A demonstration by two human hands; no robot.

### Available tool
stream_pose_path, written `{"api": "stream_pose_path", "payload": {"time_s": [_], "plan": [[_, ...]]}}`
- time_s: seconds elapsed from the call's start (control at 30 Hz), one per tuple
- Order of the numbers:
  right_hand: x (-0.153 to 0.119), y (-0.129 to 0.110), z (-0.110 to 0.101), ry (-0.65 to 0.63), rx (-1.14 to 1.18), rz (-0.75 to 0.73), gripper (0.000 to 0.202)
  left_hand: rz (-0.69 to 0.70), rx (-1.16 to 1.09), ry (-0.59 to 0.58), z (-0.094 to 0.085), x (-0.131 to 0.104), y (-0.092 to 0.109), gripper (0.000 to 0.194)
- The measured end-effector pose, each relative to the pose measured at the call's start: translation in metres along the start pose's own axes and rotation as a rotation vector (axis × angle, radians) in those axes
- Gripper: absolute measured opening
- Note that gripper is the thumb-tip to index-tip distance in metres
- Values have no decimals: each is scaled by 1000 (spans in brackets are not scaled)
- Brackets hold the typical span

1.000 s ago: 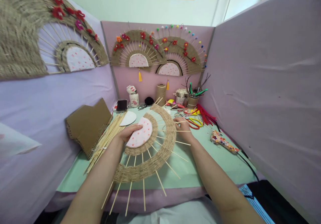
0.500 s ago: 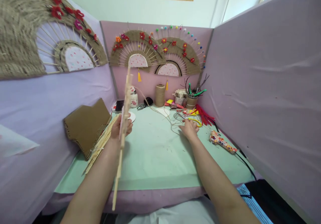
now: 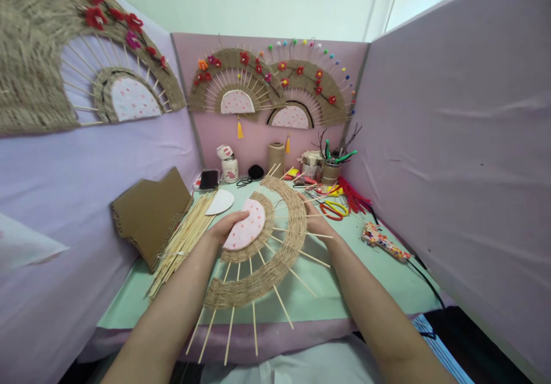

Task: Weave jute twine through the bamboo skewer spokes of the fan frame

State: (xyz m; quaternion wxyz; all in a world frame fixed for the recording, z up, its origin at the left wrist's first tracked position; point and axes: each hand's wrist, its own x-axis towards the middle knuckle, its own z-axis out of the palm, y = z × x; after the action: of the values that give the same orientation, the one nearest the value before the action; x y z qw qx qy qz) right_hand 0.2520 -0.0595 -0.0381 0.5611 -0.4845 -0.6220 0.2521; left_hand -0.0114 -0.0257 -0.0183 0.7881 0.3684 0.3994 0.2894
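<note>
A woven fan [image 3: 282, 258] of twine bands on thin wooden sticks is held tilted above the table, its face toward me. My left hand [image 3: 229, 226] grips its pink spotted half-circle centre [image 3: 252, 226], thumb on the front. At the fan's far right edge, my right hand [image 3: 314, 217] holds the outer band and sticks; its fingers are partly hidden behind them. Scissors [image 3: 336, 209] with orange and yellow handles lie just right of that hand. Left of the fan are a white half-circle card [image 3: 220, 202] and a bundle of sticks [image 3: 183, 240].
Brown cardboard [image 3: 150, 214] leans at the left. A phone [image 3: 209, 179], a jar [image 3: 229, 169], a twine spool [image 3: 276, 157] and a tool pot [image 3: 330, 171] line the back. A glue gun [image 3: 385, 243] with its cord lies right, near red pipe cleaners [image 3: 355, 194]. Finished fans [image 3: 236, 77] hang behind.
The fan has turned from edge-on to facing me and tilted over. My right hand has moved from beside the scissors to the fan's edge; the scissors stay on the table.
</note>
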Motion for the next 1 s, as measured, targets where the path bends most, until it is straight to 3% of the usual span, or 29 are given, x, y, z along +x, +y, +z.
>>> {"api": "stream_pose_path", "payload": {"time_s": [0.13,0.23,0.33,0.6,0.87,1.0], "plan": [[-2,-7,-3,-218,335,124,46,-14,23,-18,3,1,-3,22],[-3,-5,-3,-192,436,213,28,0,28,-22,3,2,-4,21],[-2,-5,-9,-171,511,257,24,-4,48,-27,1,1,-4,20],[2,-3,-47,-404,813,421,14,16,78,-74,-1,1,-4,13],[7,7,-53,-185,1088,458,8,13,95,-121,-2,2,-6,17],[10,10,-52,-141,1332,435,9,12,121,-132,-4,4,-6,20]]}}
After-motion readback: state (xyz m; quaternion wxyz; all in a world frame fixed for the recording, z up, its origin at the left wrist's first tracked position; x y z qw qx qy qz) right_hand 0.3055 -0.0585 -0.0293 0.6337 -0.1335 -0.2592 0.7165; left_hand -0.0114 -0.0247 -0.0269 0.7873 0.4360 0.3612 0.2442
